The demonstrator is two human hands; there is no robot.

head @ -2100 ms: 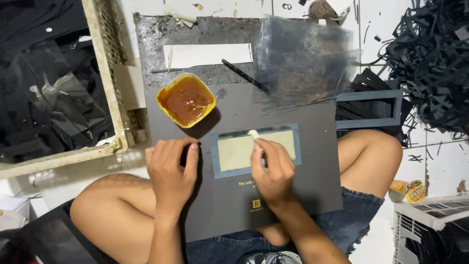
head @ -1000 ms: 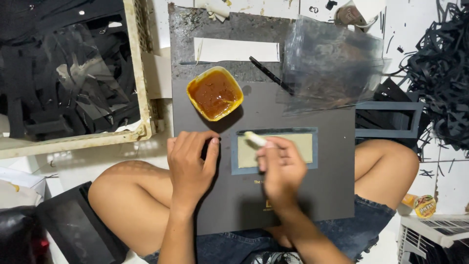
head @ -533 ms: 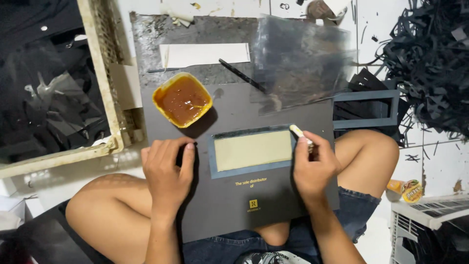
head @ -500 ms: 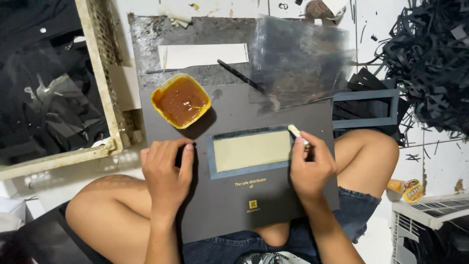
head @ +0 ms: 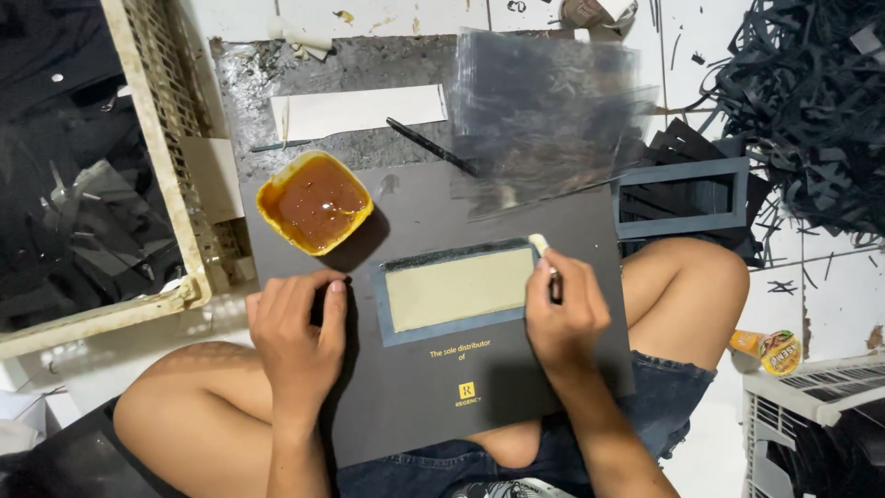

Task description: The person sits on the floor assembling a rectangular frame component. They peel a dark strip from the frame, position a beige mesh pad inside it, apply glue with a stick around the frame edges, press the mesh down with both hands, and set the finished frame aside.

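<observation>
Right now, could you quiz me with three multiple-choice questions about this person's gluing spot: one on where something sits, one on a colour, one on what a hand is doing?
1. Where is the yellow tub?
A. upper left of the window frame
B. on the knee
C. inside the crate

2. What colour is the big card?
A. white
B. dark grey
C. red

3. What is the right hand doing?
A. lying empty
B. holding a small brush
C. lifting the tub

Answers: 1 A, the tub sits just beyond the frame's left corner. 2 B, its surface is dark grey. 3 B, fingers grip the handle, tip at the frame's corner.

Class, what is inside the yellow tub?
The yellow tub holds glossy brown liquid, probably glue, nearly to the rim. Its bottom is covered by the liquid, so nothing beneath shows.
</observation>
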